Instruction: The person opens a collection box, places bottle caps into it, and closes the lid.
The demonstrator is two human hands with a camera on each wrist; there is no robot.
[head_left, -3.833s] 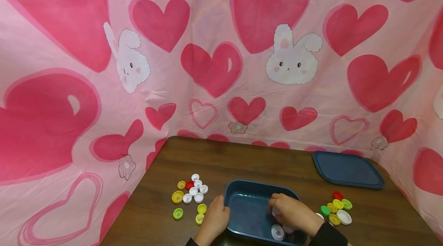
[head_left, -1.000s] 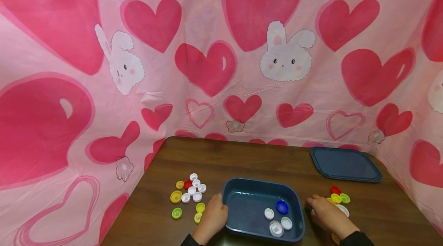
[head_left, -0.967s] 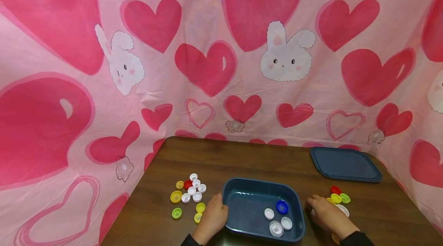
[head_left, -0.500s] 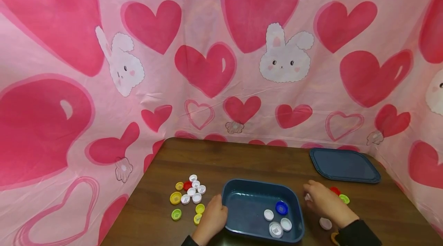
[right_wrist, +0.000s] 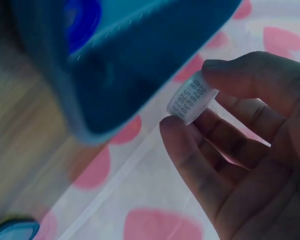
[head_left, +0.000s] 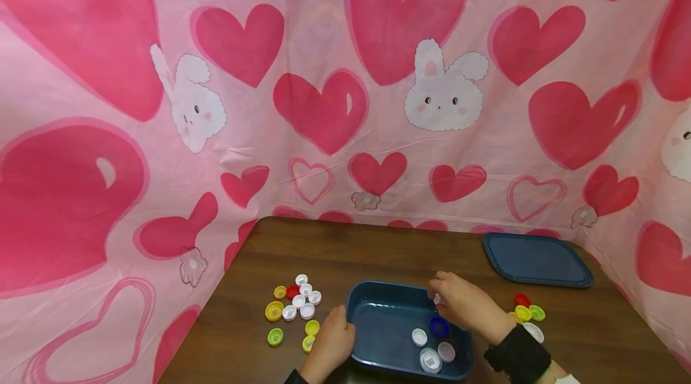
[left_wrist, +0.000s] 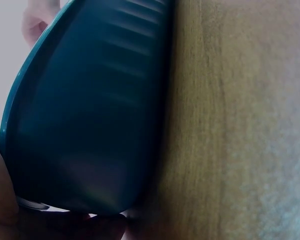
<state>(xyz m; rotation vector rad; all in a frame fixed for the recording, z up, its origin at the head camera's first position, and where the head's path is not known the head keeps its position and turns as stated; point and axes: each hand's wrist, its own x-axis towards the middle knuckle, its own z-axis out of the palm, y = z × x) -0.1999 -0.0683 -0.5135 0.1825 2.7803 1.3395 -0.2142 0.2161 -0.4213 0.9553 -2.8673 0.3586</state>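
Your right hand (head_left: pixel 464 307) pinched a white cap (right_wrist: pixel 192 101) above the blue tray (head_left: pixel 378 318), which your left hand (head_left: pixel 330 345) gripped. Four caps lay inside; many remained on the desk (head_left: pixel 378 252) beside it.

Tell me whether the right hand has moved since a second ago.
Yes. The right hand, pinching a white cap, went leftward from the caps beside the blue bin to over it.

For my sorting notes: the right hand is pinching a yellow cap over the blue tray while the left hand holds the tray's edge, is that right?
Not quite: the cap pinched by the right hand is white, not yellow, as the right wrist view shows. The rest stands: it is over the blue tray, whose edge the left hand holds.
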